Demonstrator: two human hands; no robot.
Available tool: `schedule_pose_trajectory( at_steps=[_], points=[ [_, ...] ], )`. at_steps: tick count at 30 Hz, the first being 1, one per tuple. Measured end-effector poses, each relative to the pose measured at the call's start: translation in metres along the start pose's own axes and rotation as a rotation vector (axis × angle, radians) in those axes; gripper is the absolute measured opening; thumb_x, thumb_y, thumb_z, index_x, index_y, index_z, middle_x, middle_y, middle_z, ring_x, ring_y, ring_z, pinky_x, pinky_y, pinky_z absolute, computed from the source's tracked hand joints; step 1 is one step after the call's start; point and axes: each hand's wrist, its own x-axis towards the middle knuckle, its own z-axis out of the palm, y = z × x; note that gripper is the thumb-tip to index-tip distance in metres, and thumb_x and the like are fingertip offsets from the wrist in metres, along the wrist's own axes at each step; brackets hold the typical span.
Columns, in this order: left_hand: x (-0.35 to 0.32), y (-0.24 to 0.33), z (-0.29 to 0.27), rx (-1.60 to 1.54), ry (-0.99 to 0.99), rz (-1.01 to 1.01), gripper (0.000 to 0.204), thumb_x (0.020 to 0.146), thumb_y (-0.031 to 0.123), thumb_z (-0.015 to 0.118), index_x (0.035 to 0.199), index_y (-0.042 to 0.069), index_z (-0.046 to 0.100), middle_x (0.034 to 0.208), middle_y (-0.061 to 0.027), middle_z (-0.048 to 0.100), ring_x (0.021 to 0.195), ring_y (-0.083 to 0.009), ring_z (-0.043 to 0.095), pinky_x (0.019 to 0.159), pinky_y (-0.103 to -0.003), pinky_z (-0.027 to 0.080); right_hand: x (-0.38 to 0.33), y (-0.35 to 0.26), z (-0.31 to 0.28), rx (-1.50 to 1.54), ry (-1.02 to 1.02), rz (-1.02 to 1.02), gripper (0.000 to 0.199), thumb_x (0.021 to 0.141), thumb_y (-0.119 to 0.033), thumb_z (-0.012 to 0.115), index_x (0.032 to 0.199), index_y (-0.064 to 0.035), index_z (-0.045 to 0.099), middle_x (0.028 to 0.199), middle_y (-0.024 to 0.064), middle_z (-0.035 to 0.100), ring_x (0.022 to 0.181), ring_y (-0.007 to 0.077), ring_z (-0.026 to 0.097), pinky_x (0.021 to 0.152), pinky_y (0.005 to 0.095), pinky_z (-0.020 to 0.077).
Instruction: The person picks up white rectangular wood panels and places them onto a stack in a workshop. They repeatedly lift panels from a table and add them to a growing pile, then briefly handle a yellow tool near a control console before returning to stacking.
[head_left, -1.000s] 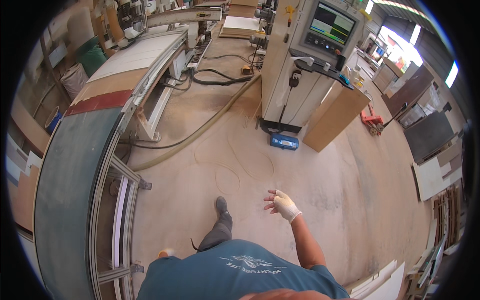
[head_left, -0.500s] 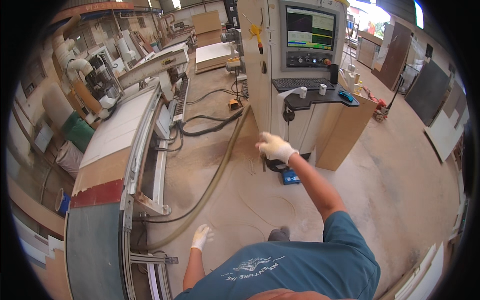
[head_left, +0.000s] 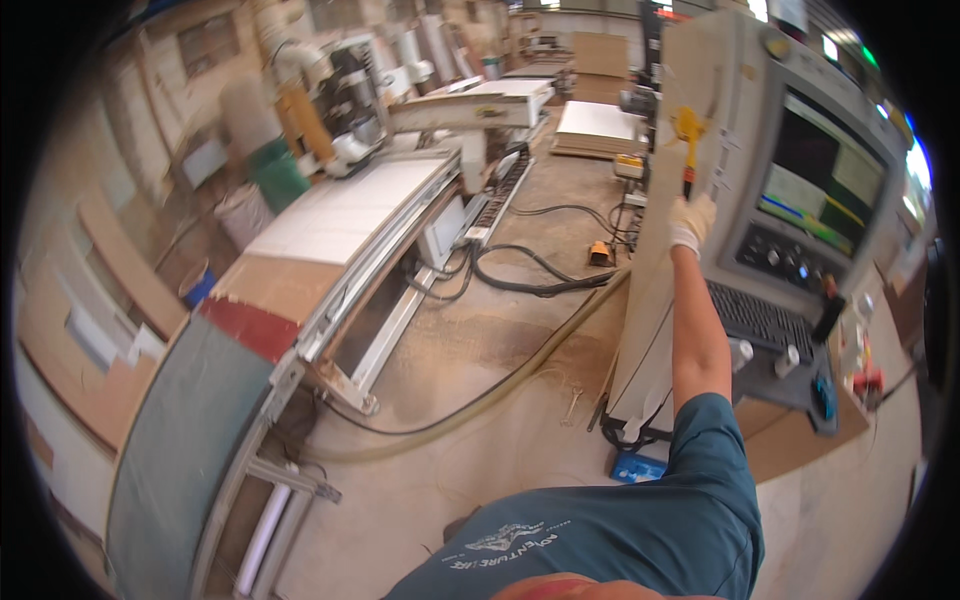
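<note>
My right hand (head_left: 692,222), in a pale work glove, is raised with the arm stretched out against the side of the tall cream machine cabinet (head_left: 648,300). Just above its fingertips hangs a yellow air blow gun (head_left: 688,130) with a dark lower end, and the glove reaches or nearly touches that end. Blur hides how the fingers are bent and whether they hold anything. My left hand is out of the picture.
On the cabinet's front are a screen (head_left: 825,165) and a keyboard (head_left: 760,318) on a dark shelf. A long machine bed (head_left: 195,440) runs along the left. A hose (head_left: 500,425) and black cables (head_left: 535,290) cross the floor, with a blue box (head_left: 638,467) by the cabinet's foot.
My right hand has gone up and forward from above the floor to the cabinet's side beneath the blow gun. The left hand has left the picture, and the view has turned and come closer.
</note>
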Motion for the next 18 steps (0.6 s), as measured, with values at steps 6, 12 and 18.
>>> schedule_pose_trajectory(
  at_steps=[6, 12, 18],
  points=[
    [-0.018, 0.015, 0.055, -0.252, 0.016, -0.149, 0.043, 0.101, 0.038, 0.057, 0.124, 0.004, 0.07, 0.114, -0.0185, 0.071, 0.103, -0.0332, 0.068, 0.086, -0.047, 0.053, 0.062, -0.028, 0.037, 0.395, -0.167, -0.042, 0.034, 0.086, -0.031, 0.066, 0.101, -0.0007, 0.066, 0.086, 0.0196, 0.07, 0.085, 0.0346, 0.07, 0.082, 0.0447, 0.0531],
    [0.069, 0.085, 0.003, -0.418, 0.228, -0.03, 0.041, 0.101, 0.038, 0.058, 0.119, 0.003, 0.071, 0.103, -0.0156, 0.075, 0.092, -0.0299, 0.072, 0.076, -0.047, 0.056, 0.097, -0.087, 0.05, 1.012, -0.109, 0.012, 0.034, 0.096, -0.035, 0.07, 0.09, -0.0026, 0.063, 0.062, 0.0024, 0.055, 0.049, 0.0122, 0.05, 0.045, 0.0323, 0.0409],
    [0.07, 0.172, -0.095, -0.904, 0.215, 0.192, 0.044, 0.102, 0.033, 0.06, 0.136, 0.006, 0.06, 0.119, -0.0159, 0.071, 0.096, -0.0294, 0.072, 0.078, -0.044, 0.059, 0.088, -0.104, 0.008, 1.131, -0.17, -0.033, 0.025, 0.101, -0.027, 0.067, 0.093, -0.0043, 0.059, 0.069, -0.0019, 0.054, 0.054, 0.0061, 0.046, 0.047, 0.0252, 0.038]
  ],
)
